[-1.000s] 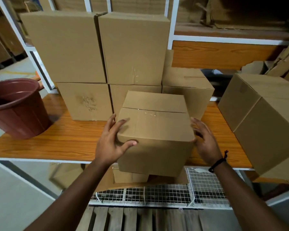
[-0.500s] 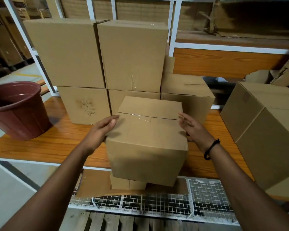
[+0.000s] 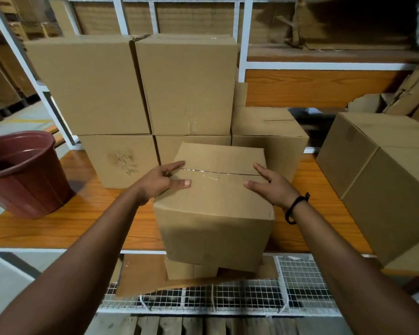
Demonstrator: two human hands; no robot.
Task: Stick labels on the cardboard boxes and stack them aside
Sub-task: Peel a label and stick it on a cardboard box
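Taped brown cardboard box (image 3: pixel 215 213) overhangs the edge of the orange wooden worktop (image 3: pixel 58 226), so your left hand (image 3: pixel 163 182) and right hand (image 3: pixel 270 187) rest flat and uncurled on top, probably steadying it.

The left forearm (image 3: pixel 87 245) and right forearm (image 3: pixel 344 247) are bare, and a thin black cord bracelet (image 3: pixel 293 209) with a small knotted tail circles the wrist of the right hand (image 3: pixel 273 187).

Seven cardboard boxes (image 3: pixel 215 213) on one wooden table (image 3: pixel 82 213): four in a two-tier stack (image 3: pixel 136 85), one low box beside it, one large box at far right, one at the front. One reddish-brown bucket (image 3: pixel 27 175). Two hands (image 3: pixel 163 181), one black wristband (image 3: pixel 294 209).
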